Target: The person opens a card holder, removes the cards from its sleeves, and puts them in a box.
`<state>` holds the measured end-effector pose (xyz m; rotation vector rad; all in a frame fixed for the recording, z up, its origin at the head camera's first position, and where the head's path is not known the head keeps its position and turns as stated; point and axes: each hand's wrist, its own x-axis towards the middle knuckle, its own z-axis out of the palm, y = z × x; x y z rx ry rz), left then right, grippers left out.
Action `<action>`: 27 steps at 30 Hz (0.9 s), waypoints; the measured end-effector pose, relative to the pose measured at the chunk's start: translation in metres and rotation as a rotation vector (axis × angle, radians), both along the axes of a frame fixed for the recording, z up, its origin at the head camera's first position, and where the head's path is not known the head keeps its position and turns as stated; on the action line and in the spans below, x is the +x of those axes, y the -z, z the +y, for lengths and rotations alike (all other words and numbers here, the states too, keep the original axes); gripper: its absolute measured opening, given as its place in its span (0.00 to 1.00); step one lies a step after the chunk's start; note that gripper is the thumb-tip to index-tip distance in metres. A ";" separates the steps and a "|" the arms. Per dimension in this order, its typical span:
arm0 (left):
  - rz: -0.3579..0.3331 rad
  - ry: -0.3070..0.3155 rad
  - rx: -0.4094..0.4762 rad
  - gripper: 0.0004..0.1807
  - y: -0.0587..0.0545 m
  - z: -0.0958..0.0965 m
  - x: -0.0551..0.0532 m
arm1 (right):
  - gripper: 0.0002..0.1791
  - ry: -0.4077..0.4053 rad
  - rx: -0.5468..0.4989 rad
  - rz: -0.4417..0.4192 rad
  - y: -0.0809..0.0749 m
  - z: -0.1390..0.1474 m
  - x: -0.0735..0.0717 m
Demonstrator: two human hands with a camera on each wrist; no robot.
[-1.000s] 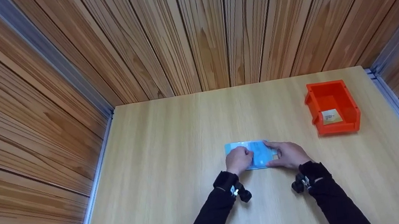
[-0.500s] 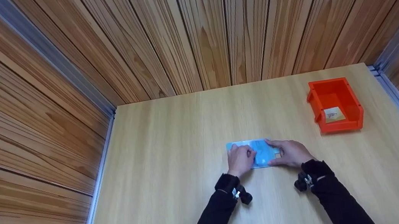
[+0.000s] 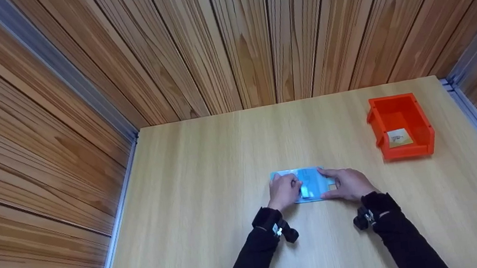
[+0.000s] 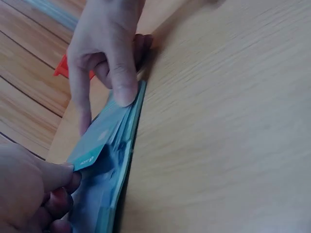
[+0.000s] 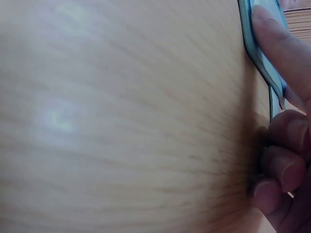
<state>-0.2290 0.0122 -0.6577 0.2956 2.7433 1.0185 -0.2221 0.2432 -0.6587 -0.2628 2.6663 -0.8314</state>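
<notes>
A blue card holder (image 3: 313,179) lies opened flat on the table, several clear sleeves layered in it in the left wrist view. My left hand (image 3: 283,191) pinches the corner of a thin blue card (image 4: 90,158) with white lettering between thumb and curled fingers. That corner is raised above the sleeves, leaving a dark gap beneath it; the rest of the card overlaps the sleeves. My right hand (image 3: 350,184) grips the holder's right end, thumb on the near edge and a finger on the far edge. Its other fingers (image 5: 284,167) curl beside the holder.
A red open-fronted bin (image 3: 422,130) stands at the back right of the wooden table (image 3: 204,157), with a pale printed label (image 3: 399,137) in it. Wood-panelled walls (image 3: 248,35) with metal edge rails (image 3: 115,228) enclose the table at the back and sides.
My left hand has shifted slightly left with the card corner, and a bright reflection now shows on the holder beside it. The right hand keeps its grip. The head view has shifted a little.
</notes>
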 end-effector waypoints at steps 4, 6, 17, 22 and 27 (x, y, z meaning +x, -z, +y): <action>-0.018 -0.016 0.025 0.14 -0.003 -0.009 0.000 | 0.53 0.011 -0.001 -0.015 -0.001 0.000 0.000; -0.041 -0.027 0.064 0.14 -0.004 -0.013 0.001 | 0.53 0.012 -0.003 -0.019 -0.001 0.001 0.000; -0.077 -0.057 0.153 0.13 -0.007 -0.038 0.003 | 0.52 -0.027 -0.022 0.045 0.001 0.004 0.001; -0.154 -0.091 0.201 0.12 -0.010 -0.047 0.005 | 0.53 -0.017 -0.017 0.031 0.001 0.003 0.001; -0.194 -0.115 0.240 0.12 -0.011 -0.052 0.004 | 0.53 -0.009 -0.008 0.009 0.001 0.001 0.001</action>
